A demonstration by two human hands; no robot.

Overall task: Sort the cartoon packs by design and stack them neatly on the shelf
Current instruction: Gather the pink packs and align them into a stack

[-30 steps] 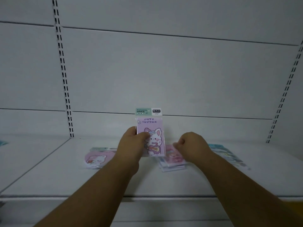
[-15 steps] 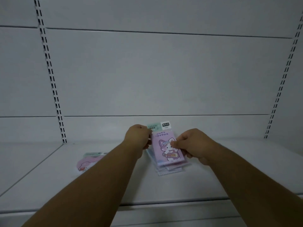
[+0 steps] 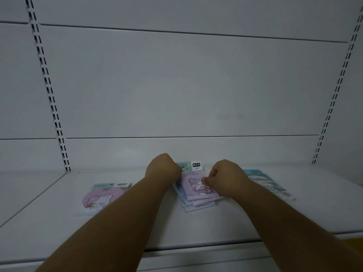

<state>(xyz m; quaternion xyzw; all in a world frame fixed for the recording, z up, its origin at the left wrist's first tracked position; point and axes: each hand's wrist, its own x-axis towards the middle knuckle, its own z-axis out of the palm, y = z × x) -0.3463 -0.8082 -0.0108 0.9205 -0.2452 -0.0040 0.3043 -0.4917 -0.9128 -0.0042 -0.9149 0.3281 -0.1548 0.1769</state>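
Now, change: the pink rectangular plastic-wrapped pack with the guitar-playing bunny [image 3: 199, 186], held upright above the shelf a second ago, lies flat on top of the middle stack [image 3: 198, 203].
Meaning for the task: one more pack looks sorted by design; what seems left here is squaring it up.
Left hand [image 3: 164, 169]: fingers curled at the pack's left edge near its green header; whether they pinch it is hidden behind the knuckles.
Right hand [image 3: 225, 178]: fingers bent, thumb and forefinger pinching the pack's right edge.
Stack edges: the scalloped lower edges fan out unevenly, so the pile is not yet neat.
Neighbours: a pink heart-shaped cartoon pack [image 3: 98, 200] lies well apart on the left; a slanted pile of blue packs [image 3: 264, 181] sits near on the right.
Open room: the white metal shelf [image 3: 49, 222] has bare surface in front of the stack and between the piles.
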